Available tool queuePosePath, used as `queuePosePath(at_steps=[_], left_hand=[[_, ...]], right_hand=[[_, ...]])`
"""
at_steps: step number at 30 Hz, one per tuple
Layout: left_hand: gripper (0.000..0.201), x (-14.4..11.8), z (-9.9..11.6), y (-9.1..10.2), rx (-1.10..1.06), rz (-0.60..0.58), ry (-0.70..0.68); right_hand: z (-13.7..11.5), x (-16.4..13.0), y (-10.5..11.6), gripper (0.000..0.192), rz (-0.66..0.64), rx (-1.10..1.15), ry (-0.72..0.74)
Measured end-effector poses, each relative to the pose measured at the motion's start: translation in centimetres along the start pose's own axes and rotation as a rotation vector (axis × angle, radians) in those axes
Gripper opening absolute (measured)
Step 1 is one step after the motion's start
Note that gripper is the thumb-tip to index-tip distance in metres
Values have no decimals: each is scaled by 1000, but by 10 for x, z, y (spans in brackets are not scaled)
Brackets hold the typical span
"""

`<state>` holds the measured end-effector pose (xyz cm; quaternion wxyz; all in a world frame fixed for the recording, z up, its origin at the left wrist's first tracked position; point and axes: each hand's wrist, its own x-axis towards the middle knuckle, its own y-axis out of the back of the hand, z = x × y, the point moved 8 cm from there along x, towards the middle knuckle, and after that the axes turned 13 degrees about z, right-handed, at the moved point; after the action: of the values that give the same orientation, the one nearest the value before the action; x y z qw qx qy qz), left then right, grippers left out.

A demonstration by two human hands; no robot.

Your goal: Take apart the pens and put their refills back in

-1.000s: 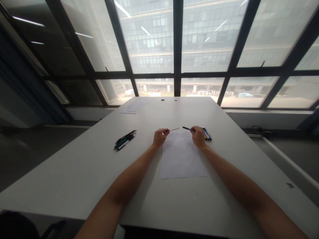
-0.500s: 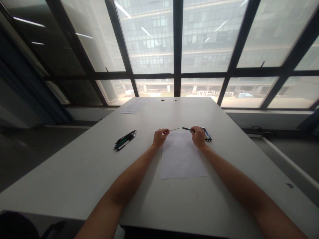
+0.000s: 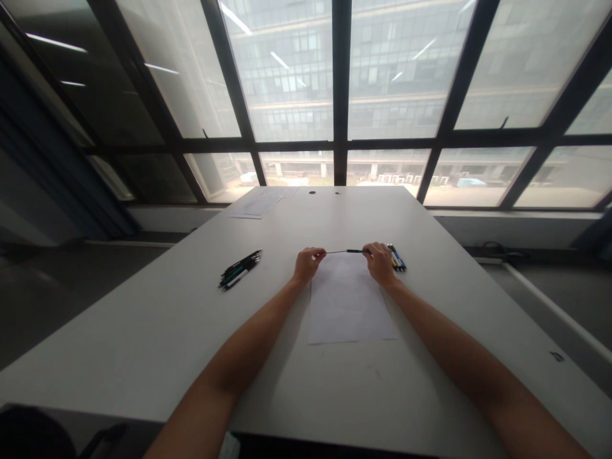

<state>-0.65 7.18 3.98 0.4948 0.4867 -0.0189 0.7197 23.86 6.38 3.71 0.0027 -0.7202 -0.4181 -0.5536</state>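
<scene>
A: What's nearest?

B: A white table (image 3: 306, 389), then a sheet of paper (image 3: 351, 306). Left of it lies a pile of dark pens (image 3: 240, 270).

A: And the hands?

B: By the sheet's far edge. The left hand (image 3: 308, 263) pinches a thin rod (image 3: 336, 252); the right hand (image 3: 380, 260) has its fingers clamped on a dark tube (image 3: 355, 251).

A: How far along?

B: Rod and tube look lined up, end to end; I'd say most of the rod is outside. Whether its tip is in, I can't tell. More pens (image 3: 398, 258) lie beside the right hand.

A: Farthest?

B: Loose papers (image 3: 258, 204), then tall windows (image 3: 294, 70).
</scene>
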Motion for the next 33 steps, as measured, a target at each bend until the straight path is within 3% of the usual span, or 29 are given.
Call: queuePosePath(at_steps=[14,33], left_hand=[[12,-6,26,-7,-16,-108,-137],[13,-8,27,-9,-90,-150,-106]], right_hand=[[-25,-6,-12,7,-163,115,136],[-31,-7,-13,7,-202,180,146]])
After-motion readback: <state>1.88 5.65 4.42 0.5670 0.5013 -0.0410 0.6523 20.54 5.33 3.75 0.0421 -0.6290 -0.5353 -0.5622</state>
